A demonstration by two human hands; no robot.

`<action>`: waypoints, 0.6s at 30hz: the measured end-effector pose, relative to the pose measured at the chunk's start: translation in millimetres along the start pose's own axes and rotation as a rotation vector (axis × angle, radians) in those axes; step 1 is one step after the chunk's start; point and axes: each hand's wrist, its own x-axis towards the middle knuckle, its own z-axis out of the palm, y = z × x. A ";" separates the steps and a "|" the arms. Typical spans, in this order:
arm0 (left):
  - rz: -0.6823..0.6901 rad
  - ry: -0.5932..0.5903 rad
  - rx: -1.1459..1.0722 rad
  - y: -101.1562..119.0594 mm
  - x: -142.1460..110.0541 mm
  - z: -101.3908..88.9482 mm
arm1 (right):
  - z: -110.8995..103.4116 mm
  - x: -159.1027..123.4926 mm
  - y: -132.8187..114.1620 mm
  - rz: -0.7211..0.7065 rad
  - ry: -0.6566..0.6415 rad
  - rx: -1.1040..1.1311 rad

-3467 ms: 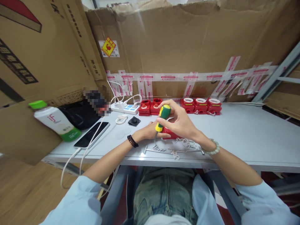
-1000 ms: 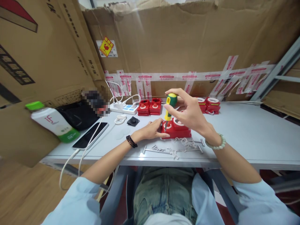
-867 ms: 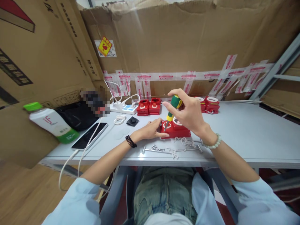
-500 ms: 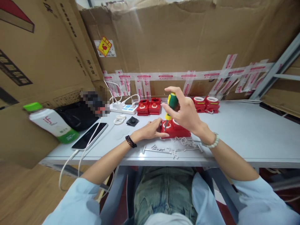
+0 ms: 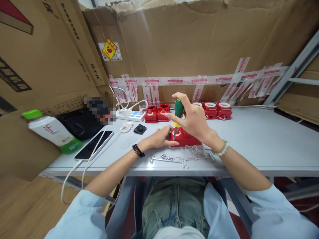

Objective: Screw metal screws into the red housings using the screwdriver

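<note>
My right hand (image 5: 194, 118) grips the green and yellow handle of a screwdriver (image 5: 178, 109), its thumb and fingers closed round it. The shaft points down, and its tip meets the front left corner of a red housing (image 5: 186, 139) lying on the table. That housing has a round white-ringed knob on its left part; my right hand covers some of its right part. My left hand (image 5: 160, 137) holds the housing's left end, thumb along the front and fingers behind. Just in front lie several loose screws (image 5: 164, 156) and metal T-shaped bars (image 5: 171, 160) with white cord (image 5: 196, 150).
More red housings stand at the back, left (image 5: 157, 114) and right (image 5: 216, 111). A white power strip (image 5: 132, 115), a black square part (image 5: 140, 129), a coiled cable (image 5: 126, 127), a phone (image 5: 94, 145) and a bottle (image 5: 52, 131) are on the left. Cardboard (image 5: 169, 43) walls the back.
Earlier the screwdriver was low over the loose screws; it then went to the housing's front left corner. Since then the handle has tilted and turned in my right hand. My left hand stays on the housing.
</note>
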 end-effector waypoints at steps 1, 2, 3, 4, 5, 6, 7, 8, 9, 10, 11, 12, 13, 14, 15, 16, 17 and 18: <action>0.009 -0.001 -0.006 0.0 0.0 -0.1 | -0.3 0.2 0.5 -0.002 0.000 0.000; 0.015 -0.005 -0.009 0.2 0.0 -0.4 | -1.6 0.4 1.4 -0.005 -0.026 0.044; 0.017 -0.010 -0.010 0.5 0.0 -0.7 | -3.8 0.7 2.5 -0.008 -0.067 0.122; 0.014 -0.016 -0.009 0.9 -0.1 -1.1 | -6.4 0.9 3.6 -0.012 -0.115 0.215; 0.009 -0.020 -0.007 1.4 -0.2 -1.4 | -8.8 1.0 4.5 -0.019 -0.158 0.298; 0.002 -0.021 -0.005 1.9 -0.4 -1.6 | -10.7 1.0 5.0 -0.026 -0.187 0.350; -0.007 -0.018 -0.004 2.3 -0.6 -1.8 | -11.7 0.9 5.1 -0.031 -0.192 0.358; -0.014 -0.012 -0.003 2.6 -0.9 -1.7 | -11.7 0.7 4.7 -0.033 -0.171 0.328; -0.021 -0.005 0.001 2.9 -1.1 -1.6 | -10.8 0.5 3.8 -0.029 -0.133 0.270; -0.025 0.001 0.006 3.0 -1.3 -1.5 | -9.4 0.3 2.8 -0.023 -0.089 0.198; -0.028 0.006 0.011 2.9 -1.4 -1.3 | -7.9 0.1 1.8 -0.015 -0.051 0.127; -0.028 0.010 0.013 2.8 -1.5 -1.1 | -6.8 0.1 1.0 -0.009 -0.026 0.076; -0.025 0.009 0.010 2.7 -1.5 -1.0 | -6.4 0.2 0.7 -0.005 -0.024 0.059; -0.020 0.008 0.004 2.7 -1.5 -1.1 | -6.8 0.5 0.8 -0.006 -0.044 0.081; -0.015 0.003 -0.005 2.7 -1.4 -1.3 | -8.1 0.9 1.2 -0.010 -0.080 0.134; -0.011 -0.003 -0.013 2.9 -1.4 -1.5 | -9.8 1.3 1.9 -0.018 -0.120 0.206; -0.009 -0.009 -0.020 3.1 -1.4 -1.9 | -11.6 1.6 2.6 -0.027 -0.153 0.273; -0.010 -0.015 -0.023 3.4 -1.4 -2.2 | -13.1 1.8 3.0 -0.033 -0.171 0.314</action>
